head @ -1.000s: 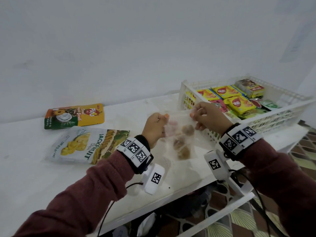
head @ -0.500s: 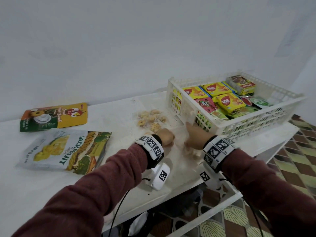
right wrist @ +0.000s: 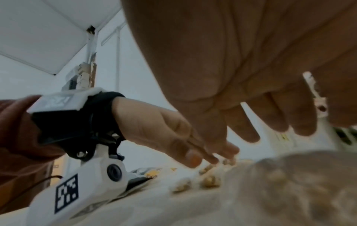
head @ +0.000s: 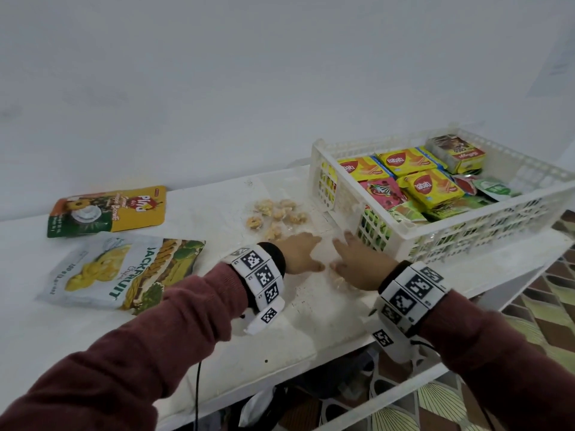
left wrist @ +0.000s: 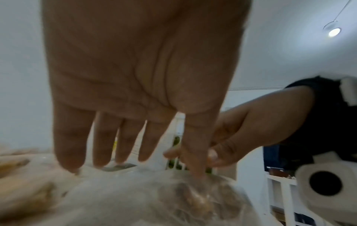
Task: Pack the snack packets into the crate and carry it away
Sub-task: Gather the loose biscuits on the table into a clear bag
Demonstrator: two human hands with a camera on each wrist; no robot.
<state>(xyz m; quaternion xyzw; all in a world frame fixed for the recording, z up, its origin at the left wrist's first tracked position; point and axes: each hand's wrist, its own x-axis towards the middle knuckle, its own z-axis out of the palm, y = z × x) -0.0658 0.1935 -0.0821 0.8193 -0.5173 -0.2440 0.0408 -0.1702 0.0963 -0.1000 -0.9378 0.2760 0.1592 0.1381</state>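
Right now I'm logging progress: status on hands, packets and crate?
Left hand and right hand open, flat on clear plastic snack bag. White slatted plastic crate part-filled. Jackfruit pouch unpacked.

White crate (head: 404, 234), white counter (head: 311, 321), maroon sleeves (head: 155, 337).
Yellow-and-red wafer packets (head: 434, 188) inside; green-yellow-white jackfruit bag (head: 121, 272); orange-green biscuit pouch (head: 107, 209); black-and-white checkered wristbands (head: 259, 275).

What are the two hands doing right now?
Left hand: open, fingers straight, touching the clear bag.
Right hand: open, flat over the same bag.
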